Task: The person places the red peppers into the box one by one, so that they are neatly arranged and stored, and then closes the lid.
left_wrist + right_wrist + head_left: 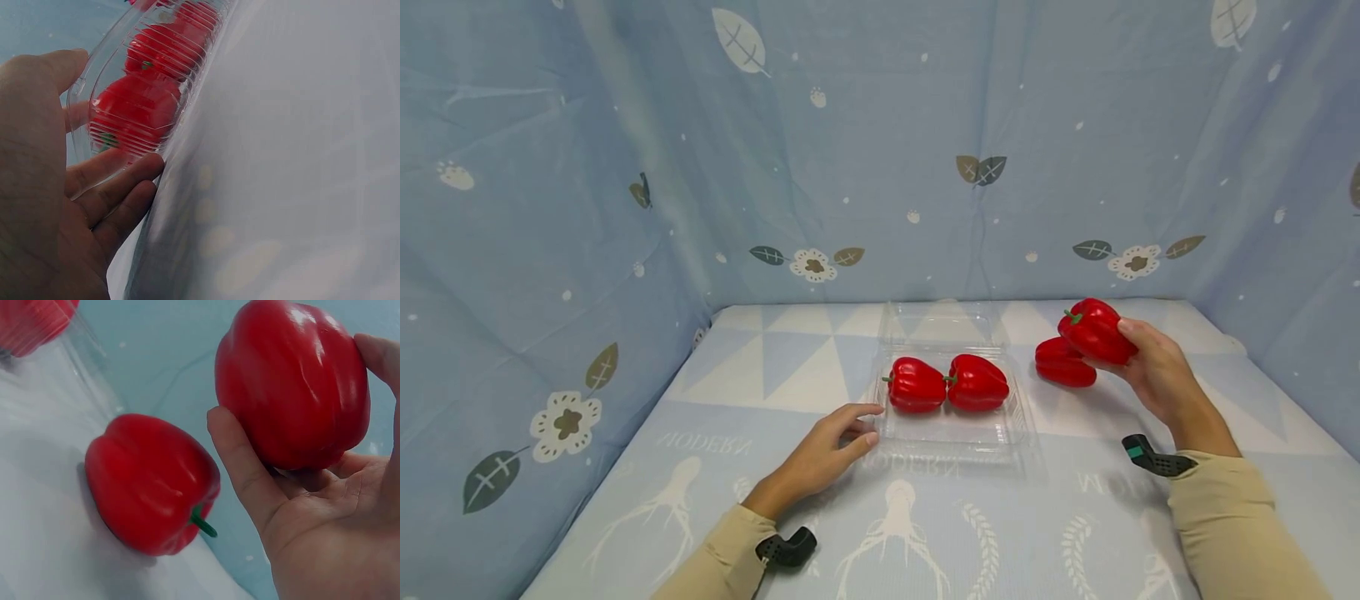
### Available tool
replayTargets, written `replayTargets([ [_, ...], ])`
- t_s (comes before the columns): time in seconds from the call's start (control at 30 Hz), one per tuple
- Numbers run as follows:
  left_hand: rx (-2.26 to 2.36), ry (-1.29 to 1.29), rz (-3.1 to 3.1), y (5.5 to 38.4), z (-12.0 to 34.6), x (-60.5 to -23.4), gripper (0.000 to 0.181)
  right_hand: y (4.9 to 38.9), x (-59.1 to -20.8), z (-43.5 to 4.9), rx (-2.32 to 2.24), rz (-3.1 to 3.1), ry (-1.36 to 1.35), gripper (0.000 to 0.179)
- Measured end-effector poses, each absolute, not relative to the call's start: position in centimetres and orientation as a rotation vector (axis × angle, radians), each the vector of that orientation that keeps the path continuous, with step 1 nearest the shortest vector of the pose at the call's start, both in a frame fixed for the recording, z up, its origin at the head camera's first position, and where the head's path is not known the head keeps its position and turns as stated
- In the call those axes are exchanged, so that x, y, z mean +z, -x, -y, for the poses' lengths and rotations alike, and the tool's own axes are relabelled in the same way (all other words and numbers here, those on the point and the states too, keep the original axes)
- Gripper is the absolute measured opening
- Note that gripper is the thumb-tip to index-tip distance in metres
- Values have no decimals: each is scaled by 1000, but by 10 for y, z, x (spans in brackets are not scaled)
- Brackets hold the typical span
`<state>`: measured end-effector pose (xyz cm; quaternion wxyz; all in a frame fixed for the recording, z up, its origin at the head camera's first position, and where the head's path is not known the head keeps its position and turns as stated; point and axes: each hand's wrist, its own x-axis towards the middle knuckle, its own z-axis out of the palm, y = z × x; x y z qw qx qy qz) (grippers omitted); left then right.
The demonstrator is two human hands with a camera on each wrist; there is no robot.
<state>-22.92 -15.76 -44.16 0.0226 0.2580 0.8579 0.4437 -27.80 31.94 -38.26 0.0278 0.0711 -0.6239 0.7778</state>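
Note:
My right hand (1165,372) holds a red bell pepper (1096,331) up off the table, thumb on one side and fingers on the other. Just below and left of it, another red bell pepper (1064,363) lies on the table; its green stem (203,525) shows in the right wrist view. A clear plastic clamshell box (951,429) stands open in the middle, with two red bell peppers (917,385) side by side in its back half. At the box's left side rests my left hand (827,450), fingers relaxed, thumb and fingertips right at the rim (78,94).
The transparent lid (940,323) of the box lies folded back toward the rear curtain (880,208). A patterned light cloth (760,433) covers the table. Blue fabric hangs along the back and both sides. Each wrist wears a dark strap-on device (786,548).

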Motion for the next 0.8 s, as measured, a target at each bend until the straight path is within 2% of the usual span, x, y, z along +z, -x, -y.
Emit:
replayTargets([
  [0.23,1372,-810,-2664,230,157,-441,49,280,-378,-304,2411,1944,-330,55],
  [0.47,1383,-810,-2663,229,158,-442,48,282,-376,-292,2416,2001,-396,55],
  [0.8,1373,-821,-2671,229,157,-442,46,279,-372,-275,2368,2073,-337,52],
])
